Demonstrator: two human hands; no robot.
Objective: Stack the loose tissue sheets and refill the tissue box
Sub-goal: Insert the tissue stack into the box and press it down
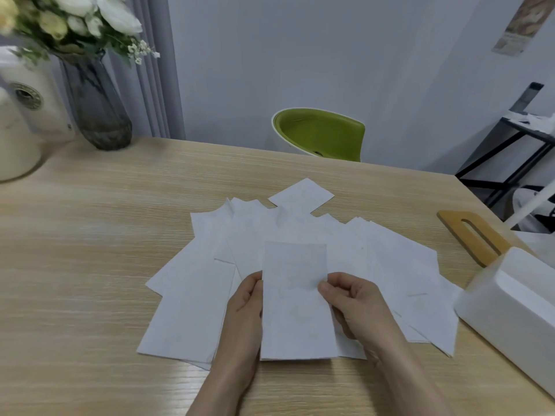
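Several loose white tissue sheets (390,265) lie fanned out across the middle of the wooden table (90,235). One folded tissue sheet (295,298) is held over them, long side pointing away from me. My left hand (244,307) grips its left edge and my right hand (354,298) pinches its right edge with thumb on top. The white tissue box (510,307) stands at the right edge of the table, with its wooden slotted lid (471,237) lying off it, just behind.
A grey glass vase (96,106) of white flowers and a cream appliance (21,121) stand at the table's back left. A green chair (321,133) faces the far edge. A black metal rack (516,145) stands to the right, beyond the table.
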